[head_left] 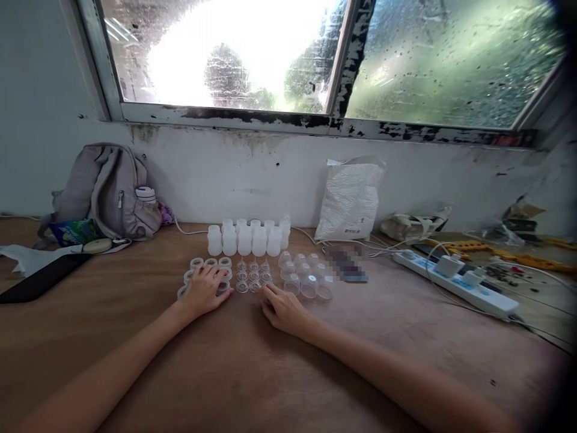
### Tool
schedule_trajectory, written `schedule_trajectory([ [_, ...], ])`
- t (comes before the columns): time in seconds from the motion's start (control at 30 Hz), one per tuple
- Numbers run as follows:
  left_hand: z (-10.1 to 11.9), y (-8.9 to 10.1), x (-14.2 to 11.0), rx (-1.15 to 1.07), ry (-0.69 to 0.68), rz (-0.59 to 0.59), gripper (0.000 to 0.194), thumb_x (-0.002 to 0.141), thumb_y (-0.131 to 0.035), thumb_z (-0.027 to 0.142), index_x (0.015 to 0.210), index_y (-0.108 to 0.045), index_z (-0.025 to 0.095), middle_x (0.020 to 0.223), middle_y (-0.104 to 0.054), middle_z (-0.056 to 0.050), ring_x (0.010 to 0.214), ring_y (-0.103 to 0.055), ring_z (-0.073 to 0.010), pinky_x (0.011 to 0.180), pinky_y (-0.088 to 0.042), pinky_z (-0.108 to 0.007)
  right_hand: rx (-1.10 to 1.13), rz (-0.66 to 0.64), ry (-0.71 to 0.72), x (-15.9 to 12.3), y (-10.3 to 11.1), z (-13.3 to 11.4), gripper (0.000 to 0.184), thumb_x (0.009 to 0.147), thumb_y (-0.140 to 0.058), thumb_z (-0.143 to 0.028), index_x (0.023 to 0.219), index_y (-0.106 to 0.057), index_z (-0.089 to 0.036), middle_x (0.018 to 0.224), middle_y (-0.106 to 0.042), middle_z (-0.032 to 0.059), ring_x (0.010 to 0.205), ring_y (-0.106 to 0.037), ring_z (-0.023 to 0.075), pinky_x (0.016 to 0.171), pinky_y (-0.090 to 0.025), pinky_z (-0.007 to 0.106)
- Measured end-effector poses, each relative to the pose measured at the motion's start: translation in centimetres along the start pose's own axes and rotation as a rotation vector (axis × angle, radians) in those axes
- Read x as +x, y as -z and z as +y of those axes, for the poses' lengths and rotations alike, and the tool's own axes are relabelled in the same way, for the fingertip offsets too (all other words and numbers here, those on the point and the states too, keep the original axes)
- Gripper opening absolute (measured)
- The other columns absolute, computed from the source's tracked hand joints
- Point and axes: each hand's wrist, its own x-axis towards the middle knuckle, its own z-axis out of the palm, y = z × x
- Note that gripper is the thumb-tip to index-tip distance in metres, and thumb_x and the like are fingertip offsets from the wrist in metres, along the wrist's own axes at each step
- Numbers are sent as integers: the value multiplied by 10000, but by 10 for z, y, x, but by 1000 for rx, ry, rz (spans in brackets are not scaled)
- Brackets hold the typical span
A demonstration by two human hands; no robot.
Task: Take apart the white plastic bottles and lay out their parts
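Observation:
My left hand (201,293) lies spread over a block of white screw rings (225,263), its fingertips resting on them. Beside the rings stand rows of small clear silicone teats (242,276). My right hand (288,310) is at the front right corner of these teats, index fingertip touching the corner one and partly covering it. Its thumb is apart from the index finger, and the other fingers are curled. Right of the teats sit rows of clear domed caps (309,287). Behind everything, frosted white bottles (244,240) stand upright in rows.
A grey backpack (106,192) leans on the wall at left, near a black flat case (42,279). A white padded bag (349,198) stands behind the caps. A blurred-out phone (356,278) lies nearby. A white power strip (455,285) with cables is at right.

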Motion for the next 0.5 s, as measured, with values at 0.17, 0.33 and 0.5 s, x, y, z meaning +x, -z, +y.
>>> schedule_trajectory([
  [0.17, 2, -1, -1, -59, -50, -31, 288, 782, -447, 387, 960, -539, 179, 900, -597, -80, 871, -521, -247, 823, -325, -410, 81, 40, -33, -2, -1, 2, 286, 828, -364, -159, 1103, -445, -155, 956, -555, 75, 748, -557, 134, 661, -419, 235],
  [0.33, 9, 0, -2, -235, -115, -27, 287, 778, -474, 412, 964, -516, 197, 959, -591, -54, 905, -521, -223, 842, -341, -385, 59, 19, -18, 0, -2, 1, 300, 832, -366, -175, 1120, -444, -149, 899, -585, 71, 748, -565, 143, 658, -414, 237],
  [0.5, 16, -5, 1, -483, 52, 116, 379, 766, -523, 406, 1075, -427, 209, 1036, -564, -43, 947, -521, -190, 824, -408, -346, 77, 28, -27, -1, -1, 1, 287, 833, -368, -179, 1103, -455, -144, 823, -604, 56, 710, -570, 139, 644, -410, 230],
])
